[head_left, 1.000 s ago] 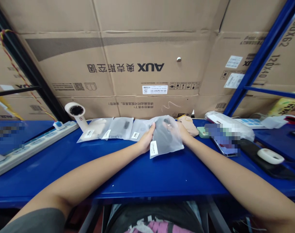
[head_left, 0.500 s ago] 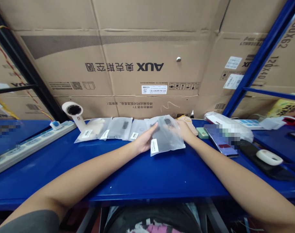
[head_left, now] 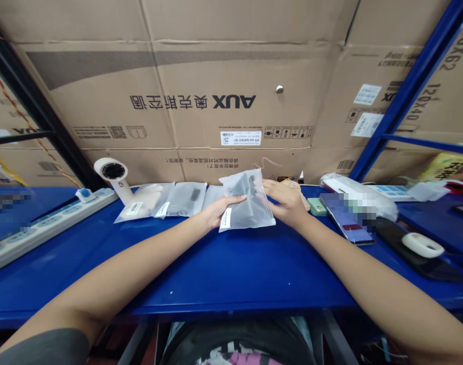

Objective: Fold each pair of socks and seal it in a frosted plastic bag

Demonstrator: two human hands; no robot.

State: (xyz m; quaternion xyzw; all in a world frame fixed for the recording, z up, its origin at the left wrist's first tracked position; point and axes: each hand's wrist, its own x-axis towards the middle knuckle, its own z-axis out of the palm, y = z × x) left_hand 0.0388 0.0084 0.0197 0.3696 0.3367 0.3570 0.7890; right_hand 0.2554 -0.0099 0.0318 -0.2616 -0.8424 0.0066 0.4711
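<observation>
A frosted zip bag [head_left: 246, 210] with a dark item inside and a white label at its lower left is held up over the blue table. My left hand [head_left: 218, 210] grips its left side, thumb lying across the front. At the bag's right edge is my right hand [head_left: 290, 200], its fingers partly behind the plastic and the thumb near the edge. Left of these, further frosted bags lie in a row: one with a pale item [head_left: 145, 200], one with a dark item [head_left: 187, 199], and one partly covered bag [head_left: 212, 195].
A white handheld fan [head_left: 115, 175] stands at the back left beside a long power strip [head_left: 52, 228]. Towards the right lie a beige item [head_left: 301, 195], a green case [head_left: 317, 206], a phone [head_left: 347, 218] and a white mouse [head_left: 422, 246]. Cardboard [head_left: 201, 71] forms the back wall.
The held bag has moved left and slightly up, now covering more of the bag behind it. My right hand has come out from behind the bag to its right edge.
</observation>
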